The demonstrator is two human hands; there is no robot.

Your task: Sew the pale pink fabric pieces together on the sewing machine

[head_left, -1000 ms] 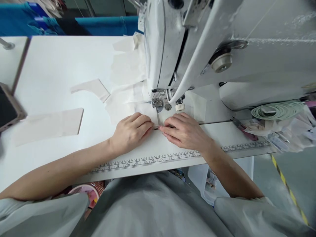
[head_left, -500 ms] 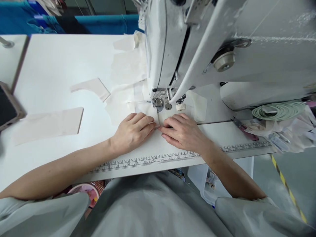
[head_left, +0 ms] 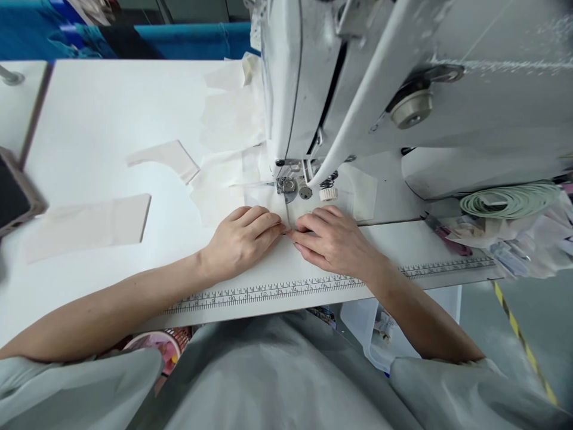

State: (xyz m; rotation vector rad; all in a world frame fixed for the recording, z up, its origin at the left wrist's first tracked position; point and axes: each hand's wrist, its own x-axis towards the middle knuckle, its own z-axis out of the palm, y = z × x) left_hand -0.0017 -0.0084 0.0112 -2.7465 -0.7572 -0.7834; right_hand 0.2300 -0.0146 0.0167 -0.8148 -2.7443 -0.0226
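Observation:
Under the sewing machine (head_left: 286,89) lies thin white fabric (head_left: 215,194), reaching toward me from around the presser foot (head_left: 287,186). My left hand (head_left: 242,243) is closed, its thumb and fingertips pinching the fabric's near edge just in front of the foot. Close beside it, almost touching, my right hand (head_left: 331,242) pinches the same edge with curled fingers. A narrow fold or seam runs from the foot down between both hands. The fingertips partly hide the edge they hold.
Left on the white table are a curved cut piece (head_left: 165,158) and a rectangular cut piece (head_left: 98,224). A printed ruler (head_left: 277,291) follows the front edge. Thread snippers (head_left: 447,236), a coiled green strip (head_left: 510,200) and scraps lie right. A plastic bin (head_left: 358,325) stands below.
Both hands stay almost in place, fingertips shifting very slightly at the fabric edge. The view has moved a little; the fabric and cut pieces lie as before.

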